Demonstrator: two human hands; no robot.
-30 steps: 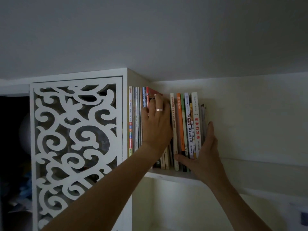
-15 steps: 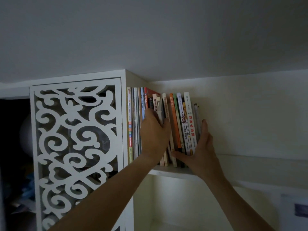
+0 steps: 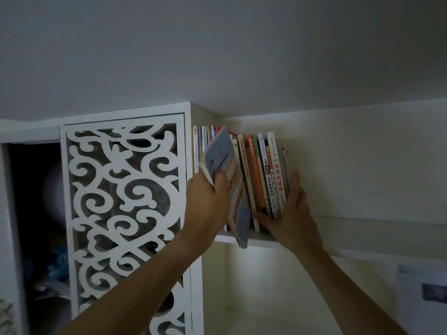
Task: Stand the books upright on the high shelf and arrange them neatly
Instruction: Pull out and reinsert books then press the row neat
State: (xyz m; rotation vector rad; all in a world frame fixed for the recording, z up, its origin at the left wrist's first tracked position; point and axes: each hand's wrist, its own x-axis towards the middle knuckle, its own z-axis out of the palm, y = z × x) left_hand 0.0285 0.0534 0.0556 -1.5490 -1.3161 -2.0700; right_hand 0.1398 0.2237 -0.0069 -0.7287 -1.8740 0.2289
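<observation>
Blue book tilted, top leaning left

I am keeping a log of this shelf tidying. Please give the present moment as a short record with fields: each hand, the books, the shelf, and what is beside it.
left hand: grips a blue-covered book, tilted, its lower corner past the shelf's front edge
right hand: fingers straight, palm pressed against the right end of the row of books
row of books: standing, leaning slightly left
shelf: white, high, close under the ceiling
cabinet door: white scroll cut-out, left of the books
task state: blue-covered book not yet standing in the row
</observation>
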